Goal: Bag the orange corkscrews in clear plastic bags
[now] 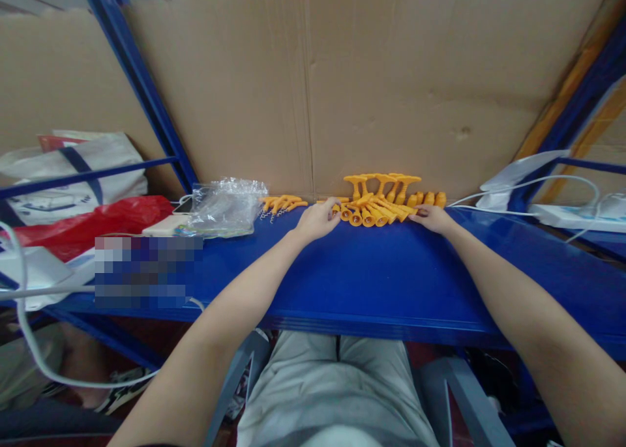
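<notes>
A row of yellow-orange plastic funnel-ended sleeves (pixel 380 219) lies near the back of the blue table, open ends toward me. At its left end my left hand (pixel 317 221) has its fingers curled closed around one sleeve (pixel 336 209). My right hand (pixel 434 219) is closed at the right end, fingertips pinching the outermost yellow-orange piece (pixel 403 210). Behind the row stand several T-handled orange pieces (pixel 381 181) and several short rounded orange pieces (pixel 430 199). Left of my left hand lie orange handles with metal corkscrew spirals (pixel 282 204).
A clear plastic bag (pixel 227 207) lies left on the blue table (pixel 372 277), by a red bag (pixel 122 219). Cardboard (pixel 391 75) walls the back, between blue rack posts (pixel 141 82). A power strip (pixel 581 216) and white cables are at right. Another person's leg (pixel 81 356) shows at lower left.
</notes>
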Motion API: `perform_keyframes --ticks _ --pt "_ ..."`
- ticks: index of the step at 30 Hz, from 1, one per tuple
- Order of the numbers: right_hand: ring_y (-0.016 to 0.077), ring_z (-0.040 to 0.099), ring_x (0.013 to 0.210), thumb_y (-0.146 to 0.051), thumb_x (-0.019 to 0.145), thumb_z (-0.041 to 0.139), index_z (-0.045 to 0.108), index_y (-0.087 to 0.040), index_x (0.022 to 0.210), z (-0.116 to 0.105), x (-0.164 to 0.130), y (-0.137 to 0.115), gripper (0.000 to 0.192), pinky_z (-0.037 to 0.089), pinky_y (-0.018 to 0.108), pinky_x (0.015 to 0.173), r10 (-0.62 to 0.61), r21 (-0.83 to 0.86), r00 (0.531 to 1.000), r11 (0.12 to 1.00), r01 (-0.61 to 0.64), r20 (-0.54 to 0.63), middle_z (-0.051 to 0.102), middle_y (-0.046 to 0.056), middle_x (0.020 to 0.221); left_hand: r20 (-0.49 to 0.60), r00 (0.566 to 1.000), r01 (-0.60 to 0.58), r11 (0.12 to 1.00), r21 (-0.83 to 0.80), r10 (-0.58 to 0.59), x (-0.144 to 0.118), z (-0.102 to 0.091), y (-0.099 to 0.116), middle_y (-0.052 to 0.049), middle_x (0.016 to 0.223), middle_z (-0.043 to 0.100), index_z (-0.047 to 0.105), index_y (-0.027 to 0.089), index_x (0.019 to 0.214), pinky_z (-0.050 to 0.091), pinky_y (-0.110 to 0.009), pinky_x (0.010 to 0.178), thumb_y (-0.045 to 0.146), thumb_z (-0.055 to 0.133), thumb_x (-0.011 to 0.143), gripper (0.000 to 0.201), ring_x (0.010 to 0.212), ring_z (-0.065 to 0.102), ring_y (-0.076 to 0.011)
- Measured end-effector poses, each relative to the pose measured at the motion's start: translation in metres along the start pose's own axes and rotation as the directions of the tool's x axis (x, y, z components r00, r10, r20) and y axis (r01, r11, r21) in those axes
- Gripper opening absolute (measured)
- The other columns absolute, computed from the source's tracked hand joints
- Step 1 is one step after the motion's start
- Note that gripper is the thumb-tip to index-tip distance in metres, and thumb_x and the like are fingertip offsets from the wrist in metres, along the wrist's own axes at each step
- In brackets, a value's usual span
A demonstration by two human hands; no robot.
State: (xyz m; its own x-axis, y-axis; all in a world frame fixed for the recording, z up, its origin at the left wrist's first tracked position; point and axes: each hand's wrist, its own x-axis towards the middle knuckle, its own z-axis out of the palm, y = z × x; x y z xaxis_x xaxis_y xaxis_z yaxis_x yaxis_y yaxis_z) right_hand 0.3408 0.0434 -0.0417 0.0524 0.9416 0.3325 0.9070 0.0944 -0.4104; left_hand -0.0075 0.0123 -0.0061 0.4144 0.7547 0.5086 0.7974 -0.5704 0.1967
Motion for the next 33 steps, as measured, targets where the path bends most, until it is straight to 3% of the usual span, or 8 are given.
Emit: perform_keyframes --ticks 6,11,14,16,20,23,27,33 --pt "0.0298 0.066 0.111 -0.032 0.092 0.054 0.064 -0.011 0.12 -0.005 -0.007 -0.017 0.036 0.051 0.035 0.094 0.067 -0.308 0.992 0.951 -0.031 0.106 0.07 0.017 0.118 0.119 0.993 -0.006 0.999 0.052 0.0 0.0 -0.001 0.001 -0.005 0.086 0.073 0.066 0.019 0.11 0.052 -0.03 0.076 0.027 0.053 0.088 0.026 0.082 0.069 -0.0205" --pt "0.0323 0.065 0.114 -0.032 0.093 0.053 0.061 -0.008 0.122 -0.005 -0.011 -0.026 0.038 0.05 0.037 0.094 0.091 -0.386 0.987 0.922 -0.033 0.132 0.068 0.021 0.121 0.277 0.961 -0.033 0.99 0.14 -0.007 0.0 0.004 -0.005 -0.007 0.1 0.072 0.068 0.019 0.108 0.052 -0.031 0.086 0.028 0.052 0.088 0.026 0.097 0.067 -0.022" --pt "0.0337 0.064 0.115 -0.031 0.093 0.051 0.059 -0.006 0.123 -0.005 -0.011 -0.028 0.039 0.05 0.039 0.093 0.097 -0.4 0.985 0.916 -0.033 0.142 0.067 0.023 0.121 0.226 0.972 0.009 0.974 0.228 -0.062 0.0 0.006 -0.014 -0.011 0.124 0.064 0.064 0.019 0.116 0.048 -0.037 0.098 0.026 0.051 0.088 0.032 0.118 0.059 -0.0256" --pt "0.0347 0.064 0.115 -0.03 0.094 0.05 0.057 -0.004 0.124 -0.005 -0.012 -0.029 0.041 0.05 0.04 0.094 0.099 -0.408 0.984 0.913 -0.031 0.147 0.067 0.025 0.121 0.155 0.973 0.117 0.948 0.297 -0.169 -0.001 0.005 -0.023 -0.014 0.136 0.057 0.06 0.018 0.124 0.044 -0.045 0.103 0.024 0.048 0.088 0.039 0.128 0.051 -0.0301" --pt "0.035 0.064 0.114 -0.032 0.094 0.048 0.057 -0.004 0.124 -0.005 -0.012 -0.03 0.042 0.051 0.039 0.092 0.096 -0.419 0.984 0.908 -0.026 0.147 0.067 0.025 0.12 0.084 0.913 0.341 0.862 0.374 -0.398 0.0 0.002 -0.046 -0.019 0.148 0.046 0.053 0.015 0.135 0.036 -0.055 0.109 0.023 0.048 0.085 0.051 0.138 0.04 -0.0362" --pt "0.0343 0.064 0.113 -0.033 0.093 0.048 0.056 -0.006 0.124 -0.005 -0.012 -0.029 0.042 0.05 0.039 0.092 0.097 -0.424 0.985 0.905 -0.027 0.144 0.067 0.024 0.12 0.122 0.824 0.476 0.794 0.378 -0.553 0.002 0.003 -0.062 -0.02 0.15 0.044 0.05 0.018 0.139 0.031 -0.062 0.11 0.028 0.047 0.084 0.056 0.141 0.035 -0.0388" --pt "0.0343 0.065 0.112 -0.035 0.093 0.048 0.056 -0.005 0.125 -0.003 -0.011 -0.025 0.044 0.05 0.039 0.093 0.098 -0.397 0.985 0.917 -0.034 0.142 0.067 0.025 0.119 0.154 0.784 0.522 0.773 0.36 -0.601 0.004 0.007 -0.071 -0.02 0.151 0.043 0.052 0.02 0.139 0.027 -0.071 0.107 0.033 0.045 0.084 0.057 0.143 0.031 -0.0428" --pt "0.0363 0.065 0.11 -0.031 0.092 0.048 0.056 -0.005 0.124 -0.002 -0.01 -0.024 0.042 0.051 0.042 0.091 0.074 -0.387 0.989 0.922 -0.017 0.132 0.068 0.025 0.115 0.137 0.754 0.568 0.742 0.357 -0.643 0.004 0.007 -0.074 -0.019 0.148 0.047 0.053 0.023 0.139 0.025 -0.071 0.108 0.04 0.046 0.086 0.055 0.143 0.032 -0.0418"
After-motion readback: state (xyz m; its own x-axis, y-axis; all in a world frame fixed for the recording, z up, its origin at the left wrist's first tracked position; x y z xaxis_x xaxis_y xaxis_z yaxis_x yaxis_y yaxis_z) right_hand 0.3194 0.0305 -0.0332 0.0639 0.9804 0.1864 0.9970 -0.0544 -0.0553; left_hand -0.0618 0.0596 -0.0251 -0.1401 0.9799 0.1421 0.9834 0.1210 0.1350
